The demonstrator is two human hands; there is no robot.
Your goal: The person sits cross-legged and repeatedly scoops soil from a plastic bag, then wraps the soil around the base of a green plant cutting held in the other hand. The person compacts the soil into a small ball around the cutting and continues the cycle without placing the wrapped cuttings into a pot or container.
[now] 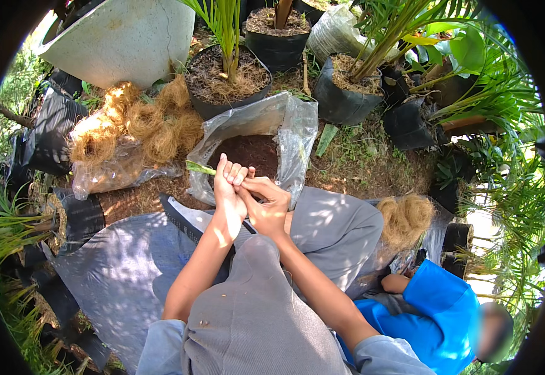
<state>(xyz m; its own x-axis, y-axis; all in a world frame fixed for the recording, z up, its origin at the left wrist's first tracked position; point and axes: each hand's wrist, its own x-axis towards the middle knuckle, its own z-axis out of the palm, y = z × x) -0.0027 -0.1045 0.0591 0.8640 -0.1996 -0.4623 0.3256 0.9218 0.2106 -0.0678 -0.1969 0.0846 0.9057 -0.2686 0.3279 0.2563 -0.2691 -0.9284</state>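
My left hand (pixel 230 190) is closed around a short piece of green leaf or stem (pixel 200 167), whose pale end sticks out to the left. My right hand (pixel 268 206) meets it, thumb and fingers pinched together against the left fingers. Whether something thin lies in that pinch is hidden. Just beyond both hands stands a clear plastic bag (pixel 300 136) with its mouth spread wide. Dark brown soil-like material (pixel 253 152) shows inside it. My legs in grey trousers (pixel 333 229) are folded on either side.
Coils of tan fibre (pixel 153 124) lie on plastic at the left, with more fibre coils (pixel 406 218) at the right. Potted palms (pixel 228 79) in black grow bags and a large concrete planter (pixel 122 40) line the far side. A person in a blue shirt (pixel 441 304) sits close at right.
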